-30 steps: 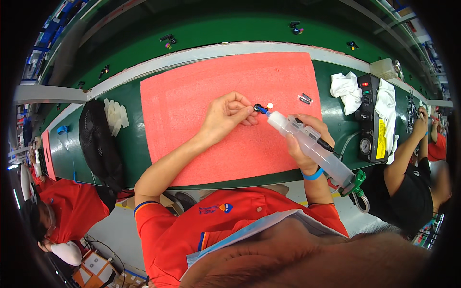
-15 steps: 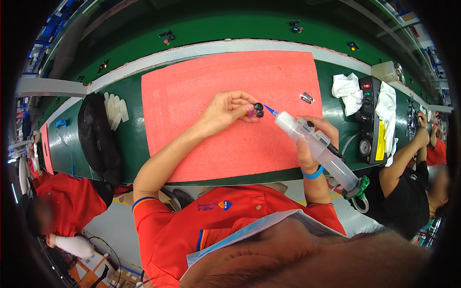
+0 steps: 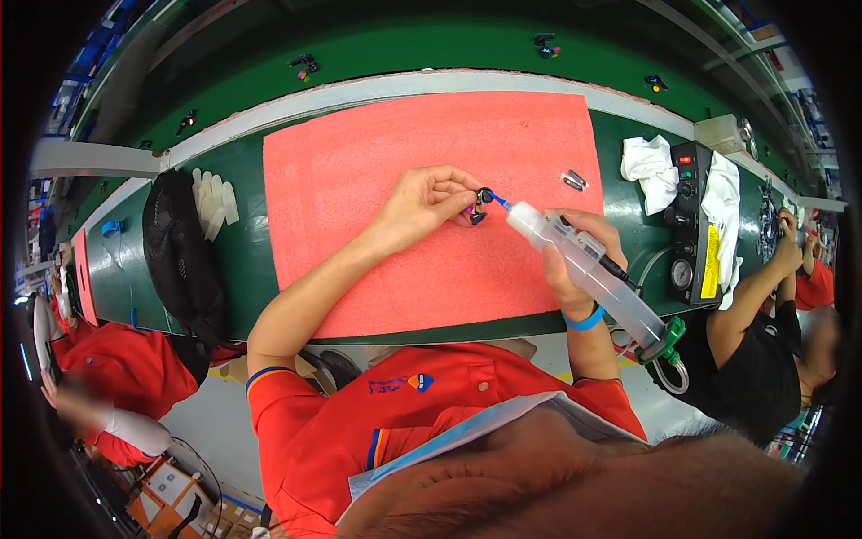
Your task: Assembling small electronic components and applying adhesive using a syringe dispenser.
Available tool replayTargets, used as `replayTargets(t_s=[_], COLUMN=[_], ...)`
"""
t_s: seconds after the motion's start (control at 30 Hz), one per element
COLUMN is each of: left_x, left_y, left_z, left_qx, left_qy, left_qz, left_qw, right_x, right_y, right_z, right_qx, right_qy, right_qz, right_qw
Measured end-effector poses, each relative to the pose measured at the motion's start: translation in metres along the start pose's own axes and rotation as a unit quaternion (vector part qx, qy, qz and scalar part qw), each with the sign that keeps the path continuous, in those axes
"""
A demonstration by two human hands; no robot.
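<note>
My left hand [image 3: 424, 207] pinches a small black part [image 3: 479, 216] with a purple bit on it, between thumb and fingertips above the pink mat. My right hand [image 3: 584, 256] is wrapped round a big translucent dispensing syringe [image 3: 624, 313] with a green fitting [image 3: 665, 340] at its rear end and a hose attached. The slim blue needle tip [image 3: 499, 201] of the syringe points left at the top of the black part and seems to touch it. My fingers hide some of the part.
Two small dark strips [image 3: 575, 181] lie on the pink mat [image 3: 377, 135]. To the right stands a black dispenser box [image 3: 687, 207] with a gauge, flanked by white cloths [image 3: 649, 171]. On the left are a black mesh bag [image 3: 182, 260] and pale finger-shaped pieces [image 3: 214, 202]. Co-workers sit either side.
My right hand has brought the syringe a little to the left, so its tip now meets the part. The black part has turned slightly in my left fingers. Pieces on the far green surface have shifted left.
</note>
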State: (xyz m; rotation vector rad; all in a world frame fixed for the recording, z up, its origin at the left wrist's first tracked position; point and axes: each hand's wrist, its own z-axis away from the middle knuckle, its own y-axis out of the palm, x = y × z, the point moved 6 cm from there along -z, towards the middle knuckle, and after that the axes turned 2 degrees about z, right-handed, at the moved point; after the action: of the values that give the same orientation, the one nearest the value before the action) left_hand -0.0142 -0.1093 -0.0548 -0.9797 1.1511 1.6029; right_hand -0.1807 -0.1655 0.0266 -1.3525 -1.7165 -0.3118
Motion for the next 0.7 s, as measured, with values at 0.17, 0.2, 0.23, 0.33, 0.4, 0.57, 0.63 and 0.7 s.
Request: replayTargets(t_s=[0.17, 0.2, 0.23, 0.33, 0.4, 0.57, 0.63, 0.7], left_x=[0.0025, 0.0018, 0.0007, -0.0004, 0.0009, -0.0003, -0.0008, -0.0008], left_y=[0.0001, 0.0007, 0.0013, 0.0015, 0.0009, 0.0015, 0.0018, 0.0019], left_z=[-0.0002, 0.0, 0.0004, 0.0007, 0.0001, 0.0006, 0.0005, 0.0003], left_qx=[0.003, 0.004, 0.002, -0.003, -0.004, -0.006, -0.005, -0.004], left_qy=[0.009, 0.009, 0.007, 0.003, 0.001, 0.002, 0.002, 0.003], left_qz=[0.002, 0.002, 0.0, -0.006, -0.004, -0.017, -0.018, -0.02], left_qw=[1.0, 1.0, 1.0, 1.0, 1.0, 1.0, 1.0, 1.0], right_x=[0.001, 0.0003, -0.0005, 0.0004, -0.0011, -0.0001, -0.0006, -0.0014], right_y=[0.0051, 0.006, 0.0068, 0.0078, 0.0093, 0.0101, 0.0103, 0.0106], right_z=[-0.0002, 0.0005, 0.0011, -0.0005, -0.0014, -0.0012, -0.001, -0.0011], right_qx=[0.032, 0.04, 0.049, 0.055, 0.058, 0.057, 0.057, 0.057], right_qy=[0.029, 0.041, 0.054, 0.04, 0.035, 0.012, 0.012, 0.012], right_qz=[0.048, 0.05, 0.051, 0.067, 0.074, 0.085, 0.083, 0.082], right_qw=[0.998, 0.997, 0.996, 0.995, 0.995, 0.995, 0.995, 0.995])
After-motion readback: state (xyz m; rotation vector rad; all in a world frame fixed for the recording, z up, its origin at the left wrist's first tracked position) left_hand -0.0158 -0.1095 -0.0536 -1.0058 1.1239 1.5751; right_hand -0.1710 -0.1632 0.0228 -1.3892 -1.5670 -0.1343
